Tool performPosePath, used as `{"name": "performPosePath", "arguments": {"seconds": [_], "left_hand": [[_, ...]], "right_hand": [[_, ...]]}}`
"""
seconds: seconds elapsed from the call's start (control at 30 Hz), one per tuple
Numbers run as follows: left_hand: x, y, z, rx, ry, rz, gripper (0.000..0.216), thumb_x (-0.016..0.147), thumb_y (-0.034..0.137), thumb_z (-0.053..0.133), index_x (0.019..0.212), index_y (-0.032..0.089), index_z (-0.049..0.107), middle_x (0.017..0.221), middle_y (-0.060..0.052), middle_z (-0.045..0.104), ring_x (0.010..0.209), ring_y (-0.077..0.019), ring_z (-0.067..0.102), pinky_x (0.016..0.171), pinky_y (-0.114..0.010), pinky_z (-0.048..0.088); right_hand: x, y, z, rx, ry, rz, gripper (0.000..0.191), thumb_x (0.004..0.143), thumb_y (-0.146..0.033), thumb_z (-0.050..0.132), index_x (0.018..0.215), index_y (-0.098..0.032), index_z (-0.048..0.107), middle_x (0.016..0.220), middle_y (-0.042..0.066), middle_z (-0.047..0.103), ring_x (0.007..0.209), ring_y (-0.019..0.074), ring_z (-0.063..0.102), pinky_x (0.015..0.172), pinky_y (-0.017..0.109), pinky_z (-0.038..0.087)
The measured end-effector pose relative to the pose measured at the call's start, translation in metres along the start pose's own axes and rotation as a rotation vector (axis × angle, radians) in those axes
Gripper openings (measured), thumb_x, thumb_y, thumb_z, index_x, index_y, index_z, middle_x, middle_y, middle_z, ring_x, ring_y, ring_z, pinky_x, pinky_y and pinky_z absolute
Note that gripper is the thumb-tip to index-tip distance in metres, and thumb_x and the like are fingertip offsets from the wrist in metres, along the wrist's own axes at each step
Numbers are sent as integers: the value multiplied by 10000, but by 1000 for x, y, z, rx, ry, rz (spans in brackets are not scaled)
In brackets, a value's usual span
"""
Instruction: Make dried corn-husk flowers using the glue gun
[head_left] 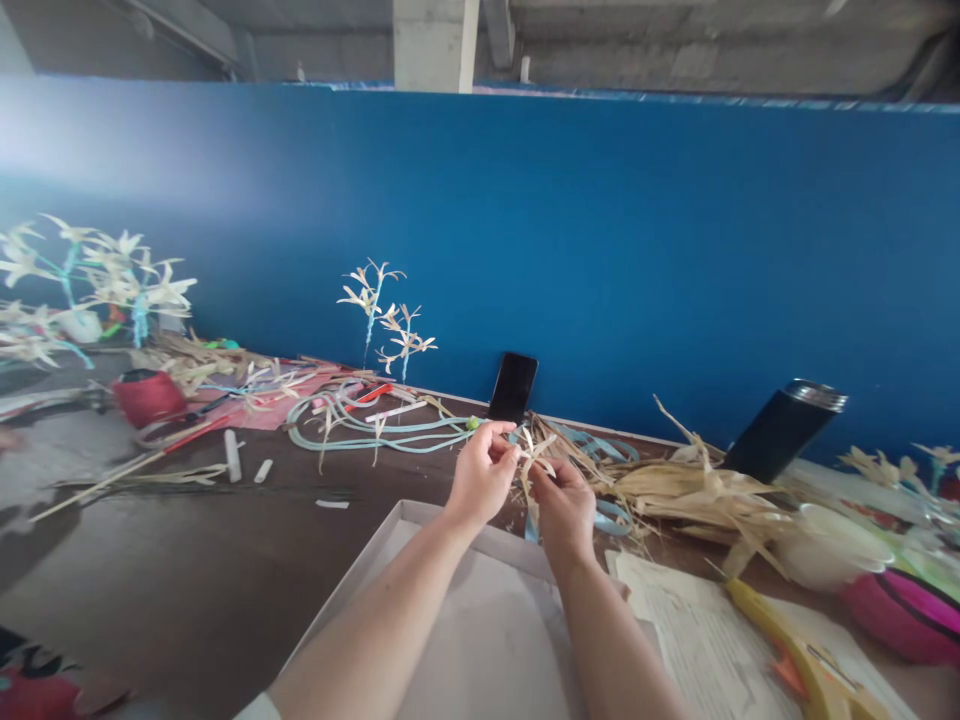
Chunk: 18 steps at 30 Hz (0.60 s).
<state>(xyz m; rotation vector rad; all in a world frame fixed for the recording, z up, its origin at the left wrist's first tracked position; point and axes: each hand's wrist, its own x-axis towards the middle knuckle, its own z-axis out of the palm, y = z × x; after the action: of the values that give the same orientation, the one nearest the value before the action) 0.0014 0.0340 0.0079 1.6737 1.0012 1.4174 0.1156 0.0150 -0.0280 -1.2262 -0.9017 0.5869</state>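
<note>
Both my hands meet over the far edge of a shallow white box [390,560]. My left hand [482,478] pinches a small pale husk flower [537,450] with its thumb and fingers. My right hand [564,505] is closed on the same flower from below, where a light blue ribbon [531,520] hangs down. A heap of dry corn husks [697,490] lies just to the right of my hands.
A black phone [513,388] leans on the blue wall. A black flask [784,428] lies at the right. Finished husk flower stems [384,320] stand at the back, with more [97,280] at the left. Coiled pale green cord [360,425], a red spool [148,397], papers [697,640] and yellow scissors [795,650] lie around.
</note>
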Motion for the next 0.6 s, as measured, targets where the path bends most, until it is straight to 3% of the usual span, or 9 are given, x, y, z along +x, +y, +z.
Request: {"name": "performPosePath", "arguments": {"seconds": [0.3,0.6], "left_hand": [[1,0,0,-24,6,-12,277,780,252,554,1044,173,572,748,-7,614,656,-113,582,653,-230,469],[2,0,-1,-151,5,-130,445,808,504,492,1076,154,556,866,-70,643,727,-154,611,560,-223,470]], "right_hand": [[1,2,-1,-27,11,-16,273,641,-405,682,740,-152,664,504,-17,539,454,120,471,441,228,371],[-1,-5,0,29,42,53,293,633,-382,700,816,-156,674,584,-9,593,470,112,484,460,226,394]]}}
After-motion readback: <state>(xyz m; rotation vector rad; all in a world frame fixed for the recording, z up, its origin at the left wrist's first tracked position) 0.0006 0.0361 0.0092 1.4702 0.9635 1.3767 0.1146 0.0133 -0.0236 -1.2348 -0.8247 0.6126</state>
